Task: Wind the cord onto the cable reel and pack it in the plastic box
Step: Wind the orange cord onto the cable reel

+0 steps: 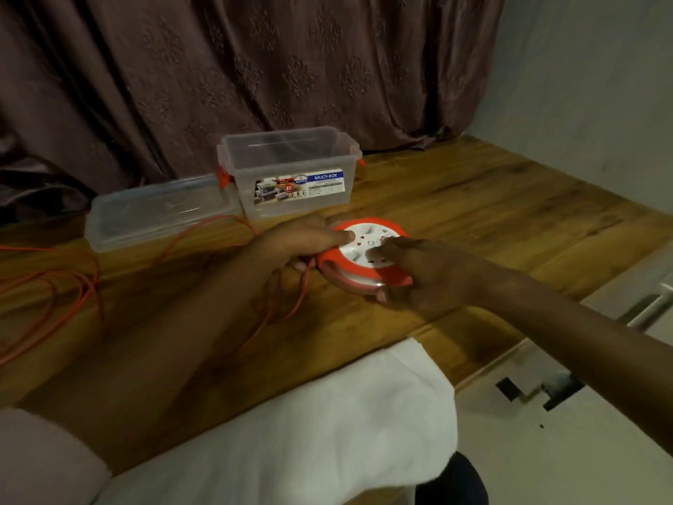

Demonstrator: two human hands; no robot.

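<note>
Wooden plank-grain table (473,198): bears a clear rectangular plastic box (291,169), open; its clear flat lid (156,211) just left; a round red-and-white cable reel (364,249); loose orange cord (54,278) sprawled left.

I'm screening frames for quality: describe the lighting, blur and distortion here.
Head view: dim, warm light; the hands, left and right, look slightly soft on the cable reel; the white cloth looks overexposed; wide-angle bending shows at the table edges.
</note>
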